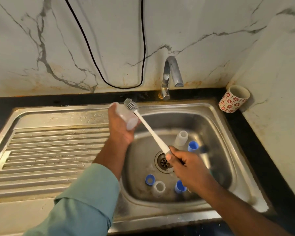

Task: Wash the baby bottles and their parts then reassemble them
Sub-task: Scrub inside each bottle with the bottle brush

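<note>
No readable text, no labels, no brands, no numbers anywhere in view

Left hand [120, 128] gripping a translucent plastic baby bottle [126, 116], right hand [186, 165] holding a white long-handled bottle brush [152, 133] beside it, blue plastic caps [149, 179] in the stainless steel sink [216, 133]

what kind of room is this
Most likely a home kitchen, at the sink. A stainless steel sink with a ribbed drainboard is set in a dark counter under a tap, with a marble-look wall behind and a patterned cup in the corner.
</note>
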{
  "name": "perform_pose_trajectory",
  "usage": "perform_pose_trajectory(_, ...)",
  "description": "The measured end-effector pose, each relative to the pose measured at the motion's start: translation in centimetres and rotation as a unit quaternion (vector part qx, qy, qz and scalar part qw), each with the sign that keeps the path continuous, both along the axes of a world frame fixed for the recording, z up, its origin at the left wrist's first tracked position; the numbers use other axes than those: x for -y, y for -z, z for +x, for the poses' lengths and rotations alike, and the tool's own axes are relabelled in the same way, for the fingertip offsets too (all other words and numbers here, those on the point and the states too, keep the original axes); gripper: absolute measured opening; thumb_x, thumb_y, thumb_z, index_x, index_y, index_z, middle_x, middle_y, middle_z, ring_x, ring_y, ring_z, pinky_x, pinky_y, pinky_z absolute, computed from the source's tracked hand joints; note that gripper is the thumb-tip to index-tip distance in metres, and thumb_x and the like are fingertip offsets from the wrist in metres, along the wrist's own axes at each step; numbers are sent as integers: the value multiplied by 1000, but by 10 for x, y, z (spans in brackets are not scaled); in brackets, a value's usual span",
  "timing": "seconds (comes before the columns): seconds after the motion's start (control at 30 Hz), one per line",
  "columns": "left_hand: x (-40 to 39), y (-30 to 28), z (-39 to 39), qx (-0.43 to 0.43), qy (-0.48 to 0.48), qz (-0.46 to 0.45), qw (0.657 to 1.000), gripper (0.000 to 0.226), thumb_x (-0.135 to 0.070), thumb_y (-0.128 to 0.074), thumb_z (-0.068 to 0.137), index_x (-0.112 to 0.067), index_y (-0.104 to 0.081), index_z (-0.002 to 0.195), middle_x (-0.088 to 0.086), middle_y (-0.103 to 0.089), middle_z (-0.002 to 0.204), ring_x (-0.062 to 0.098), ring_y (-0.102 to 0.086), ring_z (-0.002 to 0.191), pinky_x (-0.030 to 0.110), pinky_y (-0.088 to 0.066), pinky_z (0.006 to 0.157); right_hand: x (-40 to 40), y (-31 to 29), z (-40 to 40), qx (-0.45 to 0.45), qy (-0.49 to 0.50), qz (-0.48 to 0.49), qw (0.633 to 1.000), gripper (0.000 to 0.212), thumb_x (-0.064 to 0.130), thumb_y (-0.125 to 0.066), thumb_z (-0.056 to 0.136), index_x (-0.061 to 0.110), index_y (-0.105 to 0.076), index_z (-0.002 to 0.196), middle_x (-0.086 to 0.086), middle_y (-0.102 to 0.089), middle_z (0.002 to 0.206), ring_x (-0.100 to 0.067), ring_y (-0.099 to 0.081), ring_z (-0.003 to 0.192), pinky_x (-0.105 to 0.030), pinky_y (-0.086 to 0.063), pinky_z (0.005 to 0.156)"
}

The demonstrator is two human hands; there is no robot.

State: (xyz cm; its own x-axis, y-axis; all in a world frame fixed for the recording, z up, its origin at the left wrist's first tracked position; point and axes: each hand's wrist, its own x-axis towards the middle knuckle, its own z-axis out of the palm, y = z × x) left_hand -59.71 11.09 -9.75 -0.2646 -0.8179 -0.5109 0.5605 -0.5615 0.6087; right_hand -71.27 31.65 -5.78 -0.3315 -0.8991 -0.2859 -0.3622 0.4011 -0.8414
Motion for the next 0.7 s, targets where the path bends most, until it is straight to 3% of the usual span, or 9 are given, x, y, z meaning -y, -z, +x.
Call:
perform_pose_trajectory(0.13,17,-13,15,-71,-121,95,985,50,-61,-48,92,-19,-53,118,10,-58,103,25,-62,91,34,-56,69,-25,4,-4,-21,-25,12,999,28,35,-53,97,12,-66,102,8,-42,54,-6,-40,51,-29,-41,51)
perform_pose_trajectory(0.2,14,-11,11,-82,-133,104,982,56,-65,-46,93,-16,-53,119,12,-63,108,28,-64,96,39,-58,76,-24,8,0,-21,-14,14,1000,28,36,-53,96,12,-68,101,8,-44,53,-6,-41,50,-33,-42,51)
perform_pose_trajectory(0.3,-4,-11,-6,-22,-93,98,991,71,-70,-56,84,-12,-49,124,16,-62,113,30,-64,99,39,-58,71,-8,9,8,51,38,0,998,19,33,-52,98,23,-68,98,8,-46,51,-6,-40,44,-30,-39,45)
perform_pose_trajectory(0.4,-12,-12,-13,-24,-110,86,990,73,-46,-79,77,-11,-46,132,15,-63,113,28,-65,98,35,-58,63,-3,2,12,124,78,7,989,12,34,-53,98,39,-64,98,0,-49,56,-9,-39,41,-26,-37,40)
perform_pose_trajectory(0.53,-5,-12,-6,-10,-186,72,980,72,-29,-84,76,-16,-43,134,13,-65,109,28,-68,89,31,-58,56,-14,-4,14,130,62,39,989,24,41,-53,97,22,-67,91,-2,-50,57,-14,-40,41,-24,-36,39)
perform_pose_trajectory(0.63,-12,-12,-13,15,-133,66,989,68,-24,-84,77,-17,-43,131,17,-63,114,35,-67,97,40,-61,66,-6,-6,9,133,81,33,987,21,37,-52,98,24,-68,92,-4,-51,58,-14,-40,42,-26,-38,39)
perform_pose_trajectory(0.7,-6,-16,-11,-1,-180,80,980,65,-20,-82,78,-17,-39,127,17,-59,113,39,-63,103,48,-61,72,-8,-6,11,118,63,41,990,21,40,-52,97,25,-67,93,-3,-52,59,-14,-42,42,-25,-39,39)
